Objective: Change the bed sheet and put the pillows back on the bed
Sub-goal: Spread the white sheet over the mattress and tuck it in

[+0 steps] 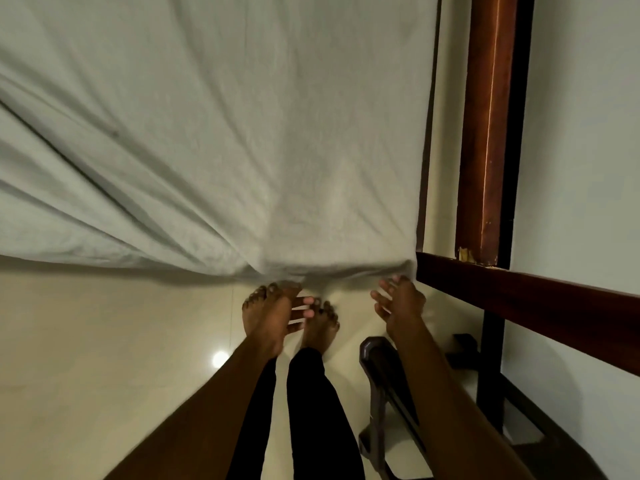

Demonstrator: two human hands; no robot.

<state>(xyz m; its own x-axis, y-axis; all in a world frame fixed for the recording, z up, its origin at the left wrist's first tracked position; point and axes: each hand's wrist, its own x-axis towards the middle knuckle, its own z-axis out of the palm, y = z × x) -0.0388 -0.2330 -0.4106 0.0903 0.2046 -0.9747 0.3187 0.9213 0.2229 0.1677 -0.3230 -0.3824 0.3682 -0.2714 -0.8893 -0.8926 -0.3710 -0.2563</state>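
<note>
A white bed sheet covers the mattress and fills the upper left of the head view, with long creases running toward its near corner. Just below that bunched edge, my left hand is out with straight fingers, holding nothing. My right hand is spread open right beneath the sheet's corner by the frame; whether its fingertips touch the cloth I cannot tell. No pillow is in view.
A dark red wooden bed frame post and rail run along the right by a pale wall. A dark chair-like object stands by my right leg. My bare feet stand on a cream tiled floor.
</note>
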